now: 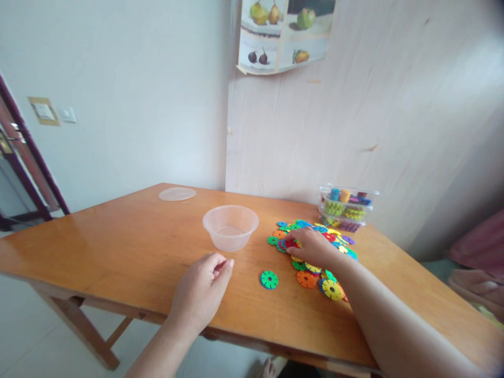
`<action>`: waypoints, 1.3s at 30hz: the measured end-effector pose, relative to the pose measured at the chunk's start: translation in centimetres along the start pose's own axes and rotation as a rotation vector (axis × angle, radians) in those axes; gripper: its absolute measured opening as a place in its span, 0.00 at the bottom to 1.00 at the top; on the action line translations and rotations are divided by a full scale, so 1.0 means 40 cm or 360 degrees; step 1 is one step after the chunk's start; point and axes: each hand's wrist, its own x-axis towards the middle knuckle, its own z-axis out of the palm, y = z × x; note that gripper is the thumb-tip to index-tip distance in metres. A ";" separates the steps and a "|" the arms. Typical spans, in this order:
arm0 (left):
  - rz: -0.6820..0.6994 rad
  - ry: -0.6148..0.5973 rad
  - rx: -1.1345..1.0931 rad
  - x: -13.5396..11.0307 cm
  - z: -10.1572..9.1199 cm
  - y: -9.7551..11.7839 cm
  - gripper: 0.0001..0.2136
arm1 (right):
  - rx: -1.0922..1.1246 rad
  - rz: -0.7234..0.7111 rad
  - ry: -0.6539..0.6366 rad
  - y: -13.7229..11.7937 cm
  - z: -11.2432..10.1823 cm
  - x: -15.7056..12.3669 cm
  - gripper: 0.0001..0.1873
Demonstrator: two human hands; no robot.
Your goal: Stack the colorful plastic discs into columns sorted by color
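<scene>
My left hand [202, 286] hovers over the front of the table, its fingers curled in and the thumb against them; nothing shows in it. An open clear plastic bowl [230, 236] stands upright just beyond that hand. Further right, my right hand [311, 244] reaches into a pile of colourful notched plastic discs [307, 279]. A red notched disc [292, 243] shows between its thumb and index finger, partly covered. Close to the bowl, a green disc [269, 280] lies apart from the pile, with a blue edge under it.
A round clear lid [177, 194] lies at the table's back left. Stacked clear boxes [346, 207] with colourful pieces stand at the back right, behind the pile. The wooden table [129, 236] meets a wall bearing a fruit poster [285, 34].
</scene>
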 end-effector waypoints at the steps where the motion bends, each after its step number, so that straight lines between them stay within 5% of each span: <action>1: -0.0004 0.0004 0.0005 0.000 0.000 0.000 0.16 | 0.0000 0.0016 0.0015 -0.002 -0.002 0.000 0.14; 5: 0.0003 0.0017 0.0021 -0.001 -0.001 0.001 0.15 | 0.0108 -0.0057 0.0063 -0.034 -0.019 -0.012 0.16; 13: -0.0002 -0.0005 0.0044 -0.001 -0.004 0.003 0.16 | 0.0443 -0.0440 -0.0283 -0.149 -0.035 -0.077 0.19; 18: 0.0001 0.0005 0.0015 -0.002 0.000 0.000 0.16 | 0.0442 -0.0320 -0.0183 -0.113 -0.025 -0.051 0.18; 22: 0.0017 0.0009 0.0015 -0.004 0.003 -0.005 0.16 | 0.0088 -0.0084 0.0045 -0.052 -0.010 -0.016 0.20; 27: 0.0005 0.0015 0.0007 -0.003 0.003 -0.005 0.15 | -0.0093 -0.0013 -0.0013 -0.011 0.016 0.000 0.22; 35: -0.0001 0.0009 0.0011 -0.003 -0.001 0.001 0.16 | 0.0026 -0.0043 0.0021 -0.024 0.001 -0.009 0.20; 39: 0.0009 -0.0010 0.0015 -0.004 -0.003 0.004 0.17 | 0.0253 -0.0176 -0.0140 -0.061 -0.023 -0.037 0.21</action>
